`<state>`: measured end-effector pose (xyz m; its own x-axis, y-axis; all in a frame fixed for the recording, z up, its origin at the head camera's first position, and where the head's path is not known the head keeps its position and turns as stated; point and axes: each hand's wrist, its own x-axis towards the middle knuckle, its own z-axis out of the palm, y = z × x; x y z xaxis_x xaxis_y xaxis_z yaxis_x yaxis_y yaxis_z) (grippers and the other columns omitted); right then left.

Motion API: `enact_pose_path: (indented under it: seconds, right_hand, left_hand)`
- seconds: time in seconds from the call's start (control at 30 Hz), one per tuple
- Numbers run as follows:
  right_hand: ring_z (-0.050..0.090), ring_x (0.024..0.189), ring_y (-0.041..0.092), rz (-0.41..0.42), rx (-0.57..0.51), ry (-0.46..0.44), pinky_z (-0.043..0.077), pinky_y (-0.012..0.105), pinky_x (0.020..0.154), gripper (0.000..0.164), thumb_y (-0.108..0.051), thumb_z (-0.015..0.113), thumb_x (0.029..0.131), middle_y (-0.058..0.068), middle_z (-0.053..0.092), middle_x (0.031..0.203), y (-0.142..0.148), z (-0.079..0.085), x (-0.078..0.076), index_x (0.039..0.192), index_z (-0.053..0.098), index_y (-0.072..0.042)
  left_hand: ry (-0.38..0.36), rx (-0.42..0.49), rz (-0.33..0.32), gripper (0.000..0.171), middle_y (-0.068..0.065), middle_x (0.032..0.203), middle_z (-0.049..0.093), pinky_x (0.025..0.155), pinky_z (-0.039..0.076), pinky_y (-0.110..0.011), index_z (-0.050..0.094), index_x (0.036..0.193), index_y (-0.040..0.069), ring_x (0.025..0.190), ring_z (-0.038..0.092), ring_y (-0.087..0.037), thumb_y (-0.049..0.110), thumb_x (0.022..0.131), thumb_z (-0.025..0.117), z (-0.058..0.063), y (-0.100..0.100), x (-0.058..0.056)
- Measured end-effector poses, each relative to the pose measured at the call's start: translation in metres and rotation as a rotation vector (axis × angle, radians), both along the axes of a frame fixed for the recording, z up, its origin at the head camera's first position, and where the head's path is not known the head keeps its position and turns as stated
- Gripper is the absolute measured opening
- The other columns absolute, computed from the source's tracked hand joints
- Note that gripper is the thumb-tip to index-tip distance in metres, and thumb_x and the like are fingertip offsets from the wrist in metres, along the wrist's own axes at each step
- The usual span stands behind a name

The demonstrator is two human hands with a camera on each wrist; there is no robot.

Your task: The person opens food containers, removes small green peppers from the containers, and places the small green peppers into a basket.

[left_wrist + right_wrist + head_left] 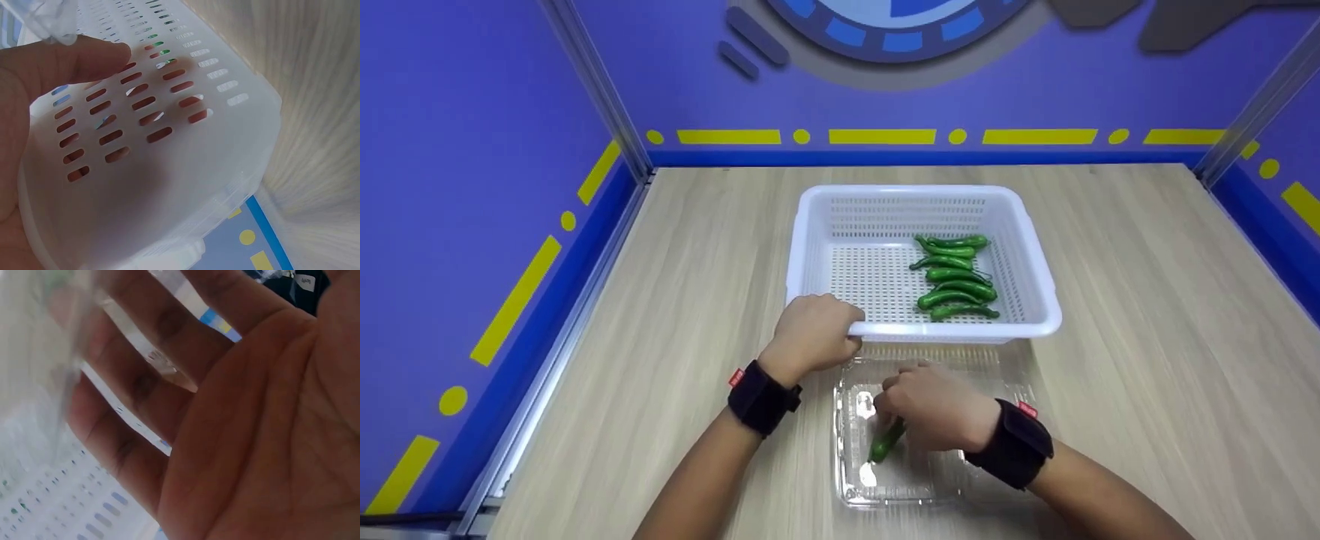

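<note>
My left hand grips the front left rim of a white slotted basket. In the left wrist view its thumb lies along the outside of the basket wall, and fingers show through the slots. Inside the basket, several green chili peppers lie in a column toward the right. My right hand is low over a clear plastic box. Below its fingers one green chili pepper shows in the box, partly hidden by the hand. The right wrist view shows spread, slightly bent fingers and a bare palm.
The basket stands behind the clear box, its front rim close to the box's far edge. Both are on a wooden table. Blue-purple panels with yellow marks and metal posts enclose the table at the back and sides.
</note>
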<state>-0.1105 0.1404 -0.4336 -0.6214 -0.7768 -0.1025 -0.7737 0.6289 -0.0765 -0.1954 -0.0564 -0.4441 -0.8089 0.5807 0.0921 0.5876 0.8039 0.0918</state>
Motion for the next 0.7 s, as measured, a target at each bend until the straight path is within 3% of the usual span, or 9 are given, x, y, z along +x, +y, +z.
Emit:
enact_pose_path:
  seconds: [0.23,0.37,0.5,0.7]
  right_hand:
    - [0.052,0.076,0.014,0.054,0.087,0.078,0.044,0.031,0.071,0.029,-0.012,0.082,0.065,-0.009,0.059,0.079,0.005,0.002,0.005,0.088,0.074,-0.028]
    - [0.051,0.076,0.014,0.084,0.14,0.107,0.044,0.032,0.074,0.028,-0.02,0.086,0.068,-0.01,0.063,0.082,0.005,-0.003,0.008,0.091,0.074,-0.032]
    - [0.054,0.077,0.013,0.091,0.127,0.121,0.046,0.032,0.074,0.026,-0.025,0.087,0.071,-0.011,0.067,0.084,0.003,-0.008,0.008,0.091,0.077,-0.038]
    - [0.054,0.076,0.011,0.069,0.074,0.067,0.044,0.03,0.071,0.022,-0.024,0.084,0.076,-0.014,0.067,0.082,0.005,-0.009,0.007,0.09,0.078,-0.041]
  left_hand:
    - [-0.006,-0.005,0.01,0.016,0.006,0.063,0.055,0.053,0.044,-0.036,0.058,0.069,0.021,0.058,0.054,-0.016,0.024,0.082,0.066,-0.001,0.001,0.001]
    - [0.001,-0.003,0.009,0.013,0.006,0.064,0.058,0.052,0.044,-0.036,0.061,0.071,0.021,0.058,0.055,-0.016,0.025,0.082,0.067,-0.002,-0.001,0.0]
    - [0.026,-0.002,0.012,0.013,0.005,0.064,0.06,0.052,0.046,-0.038,0.062,0.071,0.02,0.058,0.056,-0.017,0.024,0.081,0.067,-0.003,-0.001,0.001]
    - [0.038,0.001,0.002,0.012,0.004,0.067,0.063,0.054,0.049,-0.042,0.061,0.071,0.02,0.06,0.058,-0.018,0.024,0.081,0.066,-0.003,0.001,0.002]
